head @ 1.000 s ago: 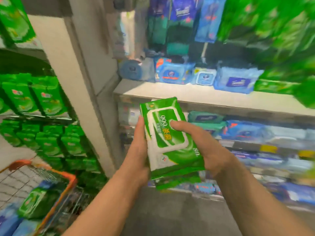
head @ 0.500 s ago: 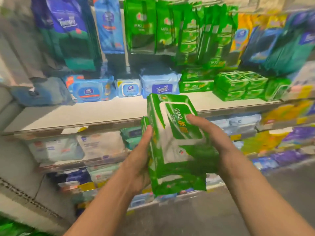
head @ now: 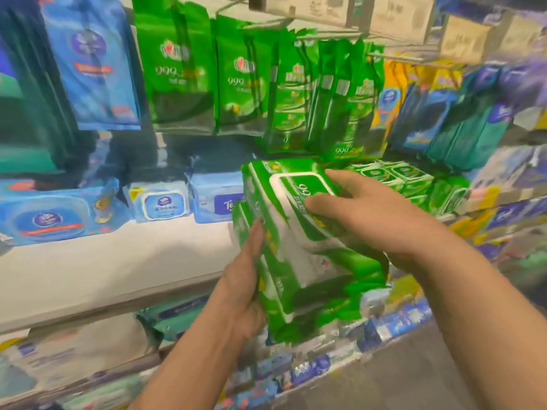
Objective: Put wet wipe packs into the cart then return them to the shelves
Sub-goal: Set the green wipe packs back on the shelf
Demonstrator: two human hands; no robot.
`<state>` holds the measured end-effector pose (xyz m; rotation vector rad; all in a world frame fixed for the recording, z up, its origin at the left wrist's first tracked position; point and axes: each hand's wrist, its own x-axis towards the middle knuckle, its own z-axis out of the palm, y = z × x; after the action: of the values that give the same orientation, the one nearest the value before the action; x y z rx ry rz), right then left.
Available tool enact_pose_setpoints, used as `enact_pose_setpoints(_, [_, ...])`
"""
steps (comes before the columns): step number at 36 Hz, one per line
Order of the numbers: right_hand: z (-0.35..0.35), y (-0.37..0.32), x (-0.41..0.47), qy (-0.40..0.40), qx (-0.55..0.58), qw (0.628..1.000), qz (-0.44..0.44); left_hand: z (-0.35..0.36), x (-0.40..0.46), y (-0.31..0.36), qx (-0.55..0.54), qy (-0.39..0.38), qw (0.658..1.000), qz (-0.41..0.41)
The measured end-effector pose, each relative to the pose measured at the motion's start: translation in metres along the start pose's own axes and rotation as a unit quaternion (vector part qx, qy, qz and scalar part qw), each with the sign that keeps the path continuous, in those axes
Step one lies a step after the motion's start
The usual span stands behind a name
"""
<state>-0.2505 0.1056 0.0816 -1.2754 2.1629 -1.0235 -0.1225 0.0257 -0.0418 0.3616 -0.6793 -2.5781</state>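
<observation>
A stack of green wet wipe packs [head: 307, 258] with white lids is held between both hands in front of a white shelf [head: 112, 270]. My left hand [head: 242, 285] grips the stack's left side and underside. From the right, my right hand [head: 367, 214] holds the top pack, thumb on its lid and fingers over its far edge. Matching green packs [head: 411, 184] lie stacked on the shelf just behind and right of the held stack. The cart is out of view.
Blue wipe packs [head: 159, 202] sit along the back of the shelf at left. Green hanging packs [head: 242, 84] and blue ones [head: 91, 63] hang above. Lower shelves hold more packs. A grey floor [head: 399, 380] lies at the bottom right.
The view swung right, away from the cart, and closer to the shelf. Both hands carried the green stack up and forward toward the green packs on the shelf.
</observation>
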Motion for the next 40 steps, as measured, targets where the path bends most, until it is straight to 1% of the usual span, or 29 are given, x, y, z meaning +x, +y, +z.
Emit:
enact_pose_setpoints(3, [-0.004,-0.012,0.017,-0.039,-0.138,0.989,-0.016,0.002,0.024,0.006,0.025,0.068,0.997,0.028])
enact_pose_setpoints(5, [-0.004,-0.011,0.031,-0.047,-0.210,0.976,0.016,0.009,0.033,0.007,0.044,0.101,0.992,0.054])
enact_pose_setpoints(6, [-0.005,-0.010,0.037,-0.051,-0.222,0.973,0.038,0.011,0.037,0.008,0.046,0.108,0.991,0.068])
enact_pose_setpoints(7, [-0.005,-0.005,0.044,-0.053,-0.223,0.972,0.045,0.014,0.041,0.008,0.048,0.115,0.989,0.078])
enact_pose_setpoints(9, [-0.008,0.006,0.056,-0.042,-0.188,0.980,0.042,0.017,0.047,0.009,0.064,0.142,0.984,0.090])
enact_pose_setpoints(11, [-0.015,0.017,0.066,-0.034,-0.153,0.987,0.021,0.018,0.053,0.010,0.090,0.161,0.978,0.100])
enact_pose_setpoints(14, [-0.030,0.031,0.077,-0.081,-0.175,0.981,-0.018,0.016,0.062,0.013,0.111,0.174,0.974,0.094])
enact_pose_setpoints(16, [-0.044,0.044,0.086,-0.100,-0.149,0.984,-0.025,0.018,0.066,0.014,0.110,0.190,0.971,0.092])
enact_pose_setpoints(19, [-0.058,0.068,0.102,-0.111,-0.111,0.987,-0.016,0.020,0.069,0.013,0.091,0.219,0.965,0.109])
enact_pose_setpoints(21, [-0.066,0.086,0.113,-0.113,-0.116,0.987,-0.019,0.021,0.071,0.011,0.072,0.240,0.960,0.128])
enact_pose_setpoints(23, [-0.072,0.103,0.126,-0.115,-0.140,0.983,-0.033,0.023,0.073,0.007,0.036,0.246,0.958,0.146])
enact_pose_setpoints(26, [-0.069,0.120,0.148,-0.149,-0.193,0.969,-0.038,0.028,0.077,-0.001,0.028,0.260,0.951,0.164])
enact_pose_setpoints(31, [-0.058,0.129,0.168,-0.203,-0.280,0.931,-0.116,0.038,0.079,-0.014,0.021,0.298,0.934,0.198])
enact_pose_setpoints(33, [-0.055,0.130,0.177,-0.210,-0.293,0.922,-0.144,0.042,0.083,-0.014,0.043,0.334,0.918,0.210])
enact_pose_setpoints(34, [-0.053,0.130,0.182,-0.214,-0.299,0.917,-0.156,0.041,0.084,-0.013,0.048,0.335,0.914,0.224])
enact_pose_setpoints(35, [-0.051,0.129,0.187,-0.222,-0.306,0.911,-0.163,0.042,0.085,-0.013,0.060,0.366,0.897,0.241])
enact_pose_setpoints(36, [-0.050,0.129,0.191,-0.231,-0.314,0.905,-0.169,0.042,0.085,-0.014,0.061,0.371,0.892,0.251])
enact_pose_setpoints(39, [-0.045,0.131,0.201,-0.250,-0.340,0.890,-0.174,0.044,0.080,-0.020,0.034,0.343,0.912,0.224])
enact_pose_setpoints(40, [-0.043,0.132,0.202,-0.256,-0.349,0.885,-0.174,0.041,0.078,-0.021,0.022,0.334,0.914,0.228])
